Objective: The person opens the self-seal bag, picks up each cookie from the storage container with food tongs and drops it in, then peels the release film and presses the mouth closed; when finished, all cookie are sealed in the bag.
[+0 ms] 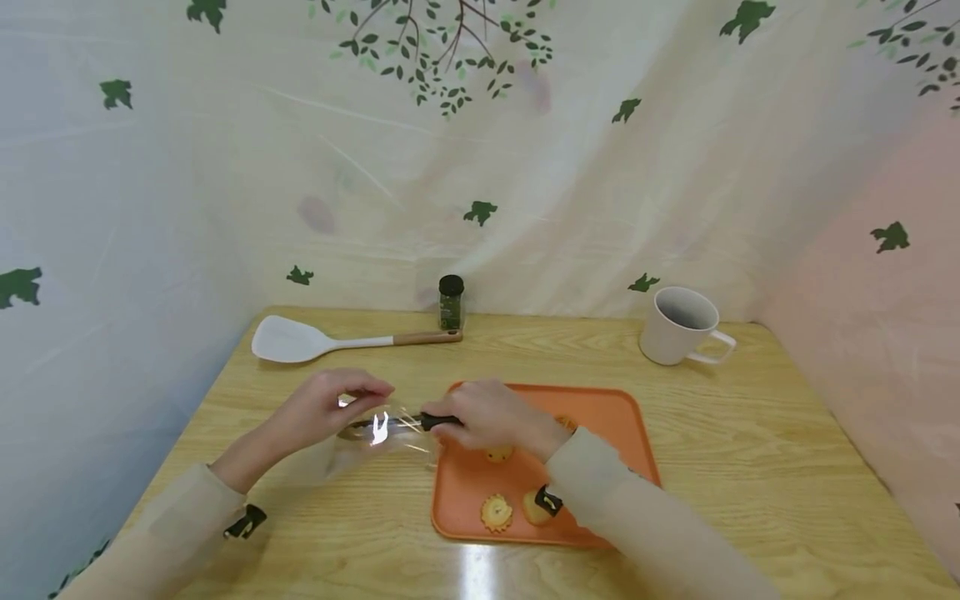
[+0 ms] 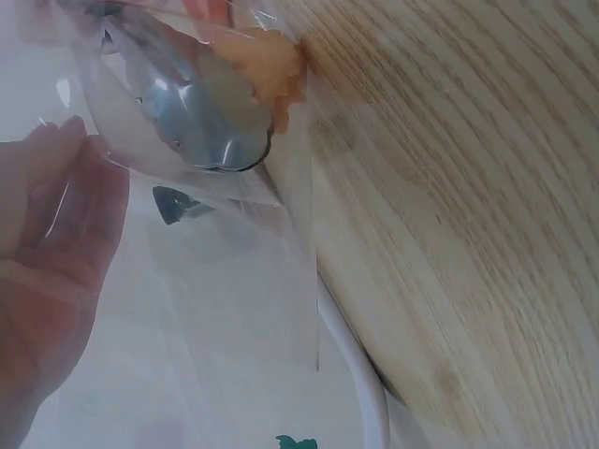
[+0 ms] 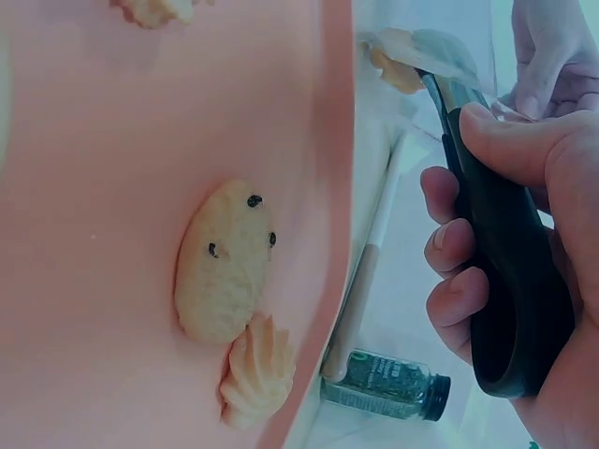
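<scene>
My left hand (image 1: 330, 407) pinches the mouth edge of a clear plastic bag (image 2: 243, 281), left of the orange tray (image 1: 607, 417). In my right hand (image 1: 491, 412), fingers curl round the black handle of a pair of tongs (image 3: 510, 271). The metal tong heads (image 2: 201, 98) are inside the bag, holding a golden cookie (image 2: 271, 70) with a wavy edge. On the tray lie an oval cookie (image 3: 225, 267) with dark specks, a ridged cookie (image 3: 259, 369) and a scalloped round cookie (image 1: 496, 513). My right forearm partly hides others.
Behind my left hand lies a white spatula (image 1: 288, 340) with a wooden handle end. A black-capped jar of green flakes (image 1: 451, 304) stands at the back of the wooden table (image 1: 750, 467). At the back right is a white mug (image 1: 667, 337); a leaf-patterned curtain surrounds the table.
</scene>
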`<move>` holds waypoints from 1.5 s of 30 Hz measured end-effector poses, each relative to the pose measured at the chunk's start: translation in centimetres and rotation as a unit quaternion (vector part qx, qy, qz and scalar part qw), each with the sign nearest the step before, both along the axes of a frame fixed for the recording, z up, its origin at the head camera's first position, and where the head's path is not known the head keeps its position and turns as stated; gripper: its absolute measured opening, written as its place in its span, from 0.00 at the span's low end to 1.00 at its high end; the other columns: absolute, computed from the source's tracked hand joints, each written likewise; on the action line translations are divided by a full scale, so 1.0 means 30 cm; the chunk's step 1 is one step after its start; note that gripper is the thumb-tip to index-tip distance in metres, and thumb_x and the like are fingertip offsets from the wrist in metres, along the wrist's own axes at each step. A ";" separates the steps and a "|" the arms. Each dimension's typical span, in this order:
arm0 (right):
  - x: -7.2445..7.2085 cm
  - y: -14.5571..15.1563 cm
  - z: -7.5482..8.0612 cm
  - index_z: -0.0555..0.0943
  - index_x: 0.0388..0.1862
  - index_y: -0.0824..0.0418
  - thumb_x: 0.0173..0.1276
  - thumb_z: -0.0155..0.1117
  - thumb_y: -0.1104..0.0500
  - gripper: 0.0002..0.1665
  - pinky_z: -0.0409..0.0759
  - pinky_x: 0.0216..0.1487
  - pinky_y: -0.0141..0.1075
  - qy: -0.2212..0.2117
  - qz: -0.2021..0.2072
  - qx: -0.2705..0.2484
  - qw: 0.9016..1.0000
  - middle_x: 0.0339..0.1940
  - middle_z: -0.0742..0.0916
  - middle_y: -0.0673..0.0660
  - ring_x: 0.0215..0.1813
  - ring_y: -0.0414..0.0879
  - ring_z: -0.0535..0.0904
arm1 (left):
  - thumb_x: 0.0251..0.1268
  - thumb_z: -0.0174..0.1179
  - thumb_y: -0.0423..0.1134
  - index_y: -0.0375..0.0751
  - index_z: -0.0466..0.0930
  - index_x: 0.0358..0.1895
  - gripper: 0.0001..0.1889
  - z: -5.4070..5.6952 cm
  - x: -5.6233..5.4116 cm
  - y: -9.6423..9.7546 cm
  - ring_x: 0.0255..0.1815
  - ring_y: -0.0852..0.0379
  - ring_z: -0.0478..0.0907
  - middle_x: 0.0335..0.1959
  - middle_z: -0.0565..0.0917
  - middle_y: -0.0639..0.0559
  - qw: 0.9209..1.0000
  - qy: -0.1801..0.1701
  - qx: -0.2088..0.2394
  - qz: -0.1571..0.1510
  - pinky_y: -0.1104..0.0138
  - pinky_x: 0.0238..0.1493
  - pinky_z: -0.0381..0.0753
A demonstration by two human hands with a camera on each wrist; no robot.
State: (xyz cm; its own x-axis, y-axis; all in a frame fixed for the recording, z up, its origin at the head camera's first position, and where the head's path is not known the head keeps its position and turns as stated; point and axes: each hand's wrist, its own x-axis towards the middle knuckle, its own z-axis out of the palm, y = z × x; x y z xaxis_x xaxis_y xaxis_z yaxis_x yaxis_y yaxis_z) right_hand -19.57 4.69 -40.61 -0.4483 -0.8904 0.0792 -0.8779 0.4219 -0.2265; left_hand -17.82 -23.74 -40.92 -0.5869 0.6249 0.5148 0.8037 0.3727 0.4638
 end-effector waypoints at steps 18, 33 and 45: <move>0.012 0.000 0.027 0.80 0.67 0.57 0.77 0.62 0.49 0.24 0.60 0.22 0.28 0.002 -0.031 -0.039 0.999 0.34 0.88 0.50 0.21 0.36 0.67 | 0.54 0.70 0.17 0.41 0.87 0.46 0.19 0.014 -0.005 -0.003 0.39 0.56 0.86 0.42 0.89 0.51 1.000 0.013 -0.003 0.007 0.74 0.40 0.84; 0.045 0.154 0.066 0.82 0.64 0.52 0.73 0.68 0.49 0.23 0.59 0.19 0.28 0.004 -0.058 -0.013 0.998 0.30 0.84 0.47 0.19 0.35 0.65 | 0.59 0.69 0.21 0.41 0.87 0.48 0.16 -0.002 -0.007 -0.018 0.39 0.53 0.87 0.42 0.89 0.52 1.000 -0.010 -0.002 0.008 0.71 0.40 0.85; 0.120 0.500 0.076 0.81 0.67 0.57 0.72 0.68 0.46 0.28 0.60 0.21 0.25 -0.020 -0.052 -0.049 0.997 0.31 0.78 0.39 0.21 0.29 0.59 | 0.57 0.70 0.19 0.41 0.88 0.48 0.18 -0.010 0.006 -0.019 0.42 0.59 0.86 0.44 0.89 0.52 0.999 -0.038 -0.011 0.022 0.68 0.39 0.87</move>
State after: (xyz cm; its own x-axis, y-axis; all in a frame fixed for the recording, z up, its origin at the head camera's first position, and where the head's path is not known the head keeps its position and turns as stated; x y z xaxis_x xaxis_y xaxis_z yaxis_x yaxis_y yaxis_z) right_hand -15.98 19.68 -38.34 -0.5422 -0.8279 0.1436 -0.8199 0.4840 -0.3057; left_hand -17.63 -24.32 -41.21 -0.6512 0.6083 0.4537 0.7487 0.4176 0.5148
